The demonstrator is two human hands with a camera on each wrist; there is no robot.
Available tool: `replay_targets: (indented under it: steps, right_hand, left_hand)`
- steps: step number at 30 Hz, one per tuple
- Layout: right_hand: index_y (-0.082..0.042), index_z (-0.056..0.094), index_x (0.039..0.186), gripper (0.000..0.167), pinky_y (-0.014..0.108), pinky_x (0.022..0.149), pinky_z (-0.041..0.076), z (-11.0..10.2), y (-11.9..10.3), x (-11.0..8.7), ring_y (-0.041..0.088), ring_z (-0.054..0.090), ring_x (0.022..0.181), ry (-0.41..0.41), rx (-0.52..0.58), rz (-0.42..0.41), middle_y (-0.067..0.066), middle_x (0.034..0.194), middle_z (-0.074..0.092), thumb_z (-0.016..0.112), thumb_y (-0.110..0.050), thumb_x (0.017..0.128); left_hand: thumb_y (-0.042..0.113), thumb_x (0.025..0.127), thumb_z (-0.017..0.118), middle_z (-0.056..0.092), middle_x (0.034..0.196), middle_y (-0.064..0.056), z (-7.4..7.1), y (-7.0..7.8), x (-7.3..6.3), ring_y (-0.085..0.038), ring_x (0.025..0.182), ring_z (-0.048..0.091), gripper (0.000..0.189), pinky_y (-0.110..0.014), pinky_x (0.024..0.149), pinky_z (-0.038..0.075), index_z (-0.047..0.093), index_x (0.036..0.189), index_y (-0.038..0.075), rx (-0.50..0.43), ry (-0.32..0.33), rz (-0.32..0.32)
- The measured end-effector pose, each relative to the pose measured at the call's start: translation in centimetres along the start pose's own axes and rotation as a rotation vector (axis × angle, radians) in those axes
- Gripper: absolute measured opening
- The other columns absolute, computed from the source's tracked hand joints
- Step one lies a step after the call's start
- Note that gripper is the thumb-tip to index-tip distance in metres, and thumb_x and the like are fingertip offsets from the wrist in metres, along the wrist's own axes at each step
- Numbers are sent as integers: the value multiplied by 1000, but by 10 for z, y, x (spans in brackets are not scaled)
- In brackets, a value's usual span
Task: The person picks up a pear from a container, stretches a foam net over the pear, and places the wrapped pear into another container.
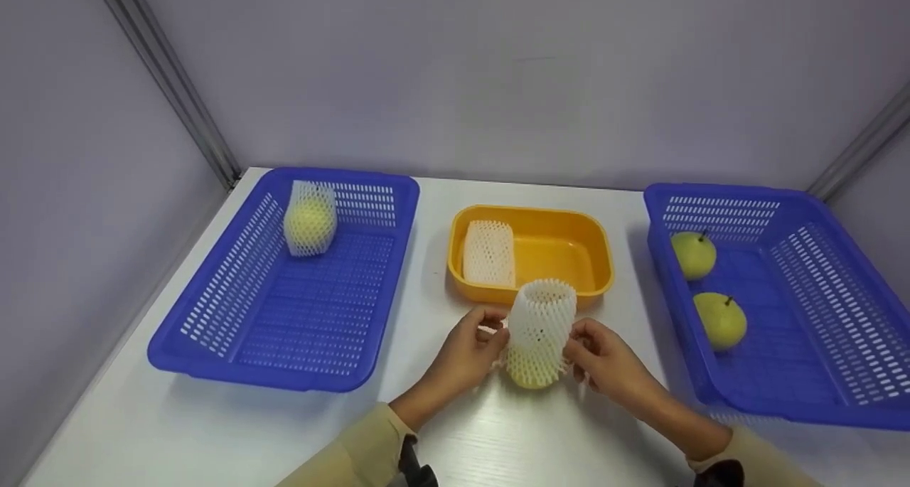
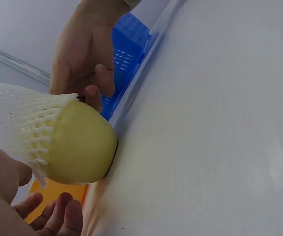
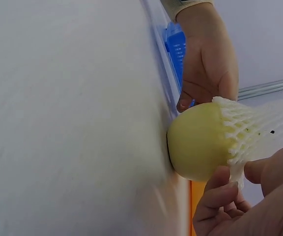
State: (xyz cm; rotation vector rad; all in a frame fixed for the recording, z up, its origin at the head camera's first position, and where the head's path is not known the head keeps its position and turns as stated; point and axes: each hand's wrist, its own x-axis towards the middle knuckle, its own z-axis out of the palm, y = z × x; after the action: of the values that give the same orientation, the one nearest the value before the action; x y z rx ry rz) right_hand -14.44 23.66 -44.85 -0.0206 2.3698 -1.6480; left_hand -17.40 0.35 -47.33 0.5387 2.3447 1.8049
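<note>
A yellow-green pear (image 2: 82,145) stands on the white table in front of me, its lower part bare. Over its upper part sits a white foam net sleeve (image 1: 544,323), whose open top rises well above the fruit. My left hand (image 1: 466,352) pinches the left side of the sleeve near its lower edge. On the opposite side, my right hand (image 1: 608,359) holds the sleeve's edge between thumb and fingers. The right wrist view shows that edge (image 3: 237,172) at the right thumb, with the bare pear just beside the fingertips.
At left, a blue basket (image 1: 387,309) holds a pear in a foam net (image 1: 311,220). An orange container (image 1: 569,256) behind my hands holds flat foam netting (image 1: 489,254). The right blue basket (image 1: 679,330) has two bare pears (image 1: 720,321) along its left wall.
</note>
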Motion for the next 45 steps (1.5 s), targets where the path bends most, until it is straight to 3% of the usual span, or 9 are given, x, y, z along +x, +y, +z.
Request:
replay_targets:
  steps: [5, 9, 13, 17, 24, 36, 39, 43, 45]
  right_hand:
    - [0, 55, 126, 24, 24, 57, 49, 1, -2, -1, 21, 60, 89, 76, -35, -75, 11, 105, 63, 58, -7, 103]
    - [0, 56, 136, 39, 31, 87, 55, 0, -4, -3, 22, 57, 114, 66, -71, -234, 11, 126, 63, 54, 6, 98]
    - [0, 52, 143, 51, 40, 104, 50, -1, -1, -7, 15, 53, 127, -4, -157, -433, 11, 139, 59, 63, 7, 94]
    - [-3, 55, 142, 54, 49, 104, 49, 1, 2, -7, 13, 54, 129, -22, -253, -523, 7, 141, 60, 76, -11, 93]
    - [-5, 59, 139, 56, 52, 105, 48, 3, 2, -7, 30, 60, 125, -39, -282, -434, 8, 137, 64, 80, -14, 88]
    - [-5, 52, 144, 75, 55, 102, 50, -1, 8, -5, 33, 63, 121, -92, -369, -364, 12, 131, 67, 88, -22, 80]
    - [-3, 52, 142, 76, 54, 100, 51, 1, 10, -3, 34, 63, 120, -98, -424, -364, 14, 132, 66, 89, -22, 78]
    - [-2, 52, 140, 76, 53, 99, 51, 3, 12, 0, 33, 64, 119, -102, -482, -340, 14, 133, 66, 91, -22, 78]
    - [0, 51, 142, 79, 54, 102, 50, 4, 12, 1, 34, 62, 122, -112, -476, -323, 15, 135, 64, 91, -23, 78]
  left_hand:
    - [-1, 101, 56, 60, 134, -15, -3, 4, -1, -31, 122, 58, 35, -41, 96, 53, 61, 135, 1, 61, -23, 131]
    - [-7, 94, 48, 53, 148, -10, -8, 8, -3, -26, 140, 46, 52, -47, 113, 41, 55, 145, 3, 41, -81, 157]
    - [7, 98, 57, 47, 155, -6, -12, 10, -8, -21, 146, 38, 54, -45, 121, 29, 47, 152, 8, 37, -174, 169]
    - [25, 96, 73, 51, 152, -5, -9, 8, -8, -19, 142, 43, 63, -38, 119, 34, 48, 151, 8, 110, -218, 227]
    - [15, 88, 79, 59, 143, -4, -7, 3, -6, -15, 131, 54, 62, -30, 108, 46, 55, 145, 8, 158, -204, 223]
    - [14, 82, 85, 56, 146, 0, -12, -1, -4, -15, 133, 52, 76, -26, 108, 45, 51, 149, 12, 240, -285, 139]
    - [19, 79, 88, 59, 144, 1, -12, -4, -4, -14, 130, 55, 78, -31, 111, 44, 51, 148, 14, 347, -265, 134]
    - [30, 76, 91, 63, 138, 3, -9, -7, -4, -15, 129, 57, 75, -48, 118, 33, 56, 141, 14, 536, -234, 137]
    - [32, 76, 91, 63, 138, 2, -8, -7, -4, -17, 132, 54, 74, -53, 120, 27, 57, 139, 12, 576, -242, 120]
